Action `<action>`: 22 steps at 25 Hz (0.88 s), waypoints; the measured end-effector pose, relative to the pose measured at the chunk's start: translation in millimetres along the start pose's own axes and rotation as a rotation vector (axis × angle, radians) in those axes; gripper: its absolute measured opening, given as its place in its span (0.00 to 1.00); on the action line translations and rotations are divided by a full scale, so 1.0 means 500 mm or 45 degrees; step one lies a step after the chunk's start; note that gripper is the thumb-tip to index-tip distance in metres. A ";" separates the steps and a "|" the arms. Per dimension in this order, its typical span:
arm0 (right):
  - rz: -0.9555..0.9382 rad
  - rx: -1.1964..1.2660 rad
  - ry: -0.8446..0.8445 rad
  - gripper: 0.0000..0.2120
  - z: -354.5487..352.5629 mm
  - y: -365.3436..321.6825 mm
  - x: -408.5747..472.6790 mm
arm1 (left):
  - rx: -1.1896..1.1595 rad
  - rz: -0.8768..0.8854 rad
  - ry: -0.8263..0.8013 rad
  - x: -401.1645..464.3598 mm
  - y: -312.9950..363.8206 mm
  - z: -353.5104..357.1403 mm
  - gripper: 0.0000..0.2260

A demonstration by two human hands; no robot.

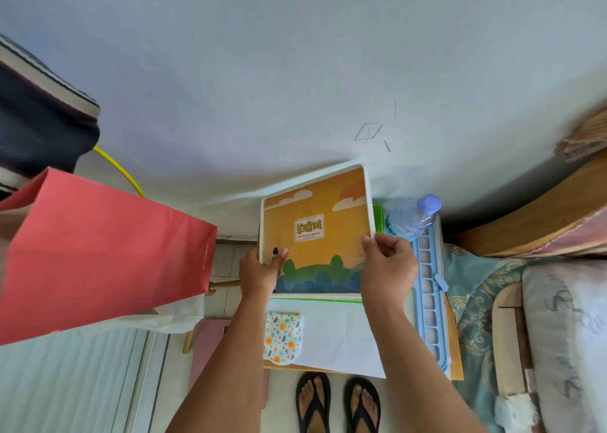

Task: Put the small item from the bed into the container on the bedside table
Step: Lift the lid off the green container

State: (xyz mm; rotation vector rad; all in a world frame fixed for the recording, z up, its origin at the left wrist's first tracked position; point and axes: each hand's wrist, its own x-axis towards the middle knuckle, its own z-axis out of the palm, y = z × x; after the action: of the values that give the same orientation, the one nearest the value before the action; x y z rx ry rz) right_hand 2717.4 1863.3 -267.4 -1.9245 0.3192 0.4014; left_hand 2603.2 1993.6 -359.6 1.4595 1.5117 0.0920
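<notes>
I grip an orange container [315,232] with a white rim, a cartoon landscape and a label, one hand on each side. My left hand [262,268] grips its lower left edge and my right hand [387,261] its lower right edge. It is tilted up over the back of the bedside table [456,363]. I cannot tell whether this orange piece is a lid or the box itself. A green rim [378,217] shows just behind and under it. A small floral cloth [282,337] lies flat on the white sheet [341,334] at the table's front left.
A clear water bottle [414,217] with a purple cap and a long blue tray [430,301] sit along the table's right side. The bed [476,301] with a pillow [565,334] is on the right. A red paper bag [98,252] hangs at left. My feet in flip-flops [338,403] stand before the table.
</notes>
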 end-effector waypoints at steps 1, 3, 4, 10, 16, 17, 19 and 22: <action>0.000 -0.003 0.007 0.04 -0.003 0.002 0.002 | -0.037 0.008 0.004 -0.003 0.000 -0.004 0.22; 0.019 -0.019 0.028 0.04 -0.013 0.011 0.009 | -0.066 0.015 -0.005 -0.010 -0.003 -0.012 0.23; 0.039 -0.024 0.034 0.04 -0.022 0.018 0.013 | -0.045 0.013 -0.013 -0.015 -0.005 -0.016 0.24; 0.218 -0.139 -0.009 0.06 -0.101 0.090 0.041 | 0.365 0.014 0.083 -0.080 -0.017 -0.034 0.34; 0.253 -0.446 0.000 0.10 -0.251 0.168 0.088 | 0.390 0.066 0.069 -0.225 -0.042 0.035 0.27; 0.240 -0.535 -0.014 0.11 -0.284 0.180 0.099 | 0.423 0.067 0.036 -0.252 -0.048 0.054 0.24; 0.233 -0.702 -0.031 0.09 -0.354 0.204 0.118 | 0.504 0.062 -0.050 -0.302 -0.060 0.097 0.22; 0.309 -0.966 -0.023 0.08 -0.450 0.244 0.144 | 0.591 0.099 -0.200 -0.364 -0.073 0.180 0.21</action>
State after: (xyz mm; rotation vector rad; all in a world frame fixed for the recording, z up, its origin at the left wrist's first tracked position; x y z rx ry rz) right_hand 2762.2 1606.8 -320.6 -2.6264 0.4303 0.7810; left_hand 2597.4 1790.3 -324.3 1.8426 1.4032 -0.3415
